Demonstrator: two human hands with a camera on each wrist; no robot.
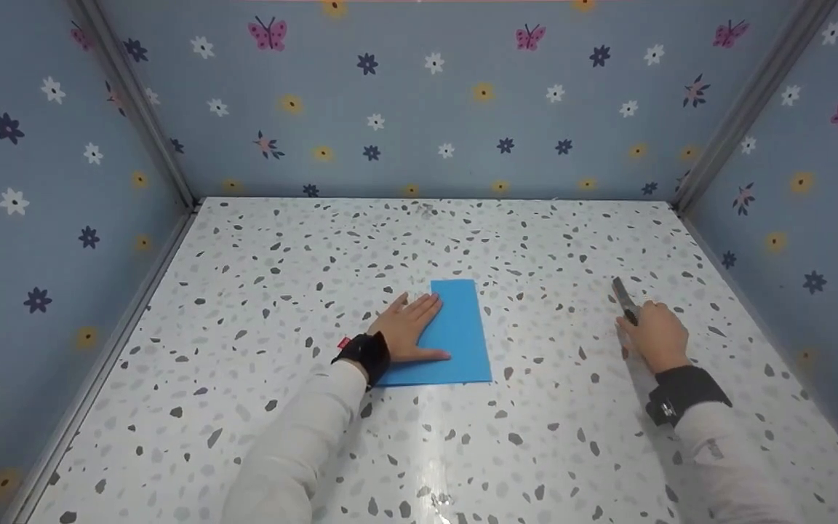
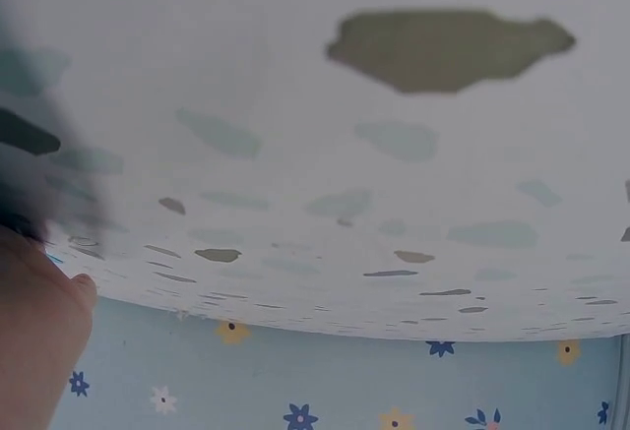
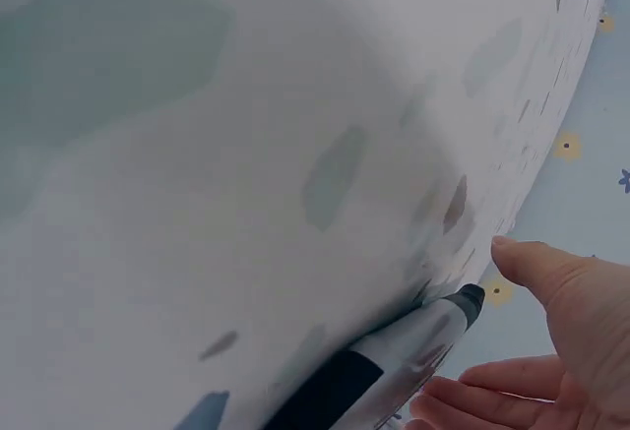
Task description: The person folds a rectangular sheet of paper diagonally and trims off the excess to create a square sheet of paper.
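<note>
In the head view, my left hand lies flat with fingers spread on the left part of a blue rectangular sheet, which looks folded. Part of that hand shows at the edge of the left wrist view. Over to the right, my right hand is at a slim grey-and-black tool whose far end sticks out past the fingers. The right wrist view shows its silver body with a black section and dark tip, close to the tabletop. Thumb and fingers stand around it, the thumb apart from it. Its exact kind is unclear.
The white speckled tabletop carries the sheet and the tool. Blue flowered panels stand along the back, the left and the right. Both wrists wear black bands.
</note>
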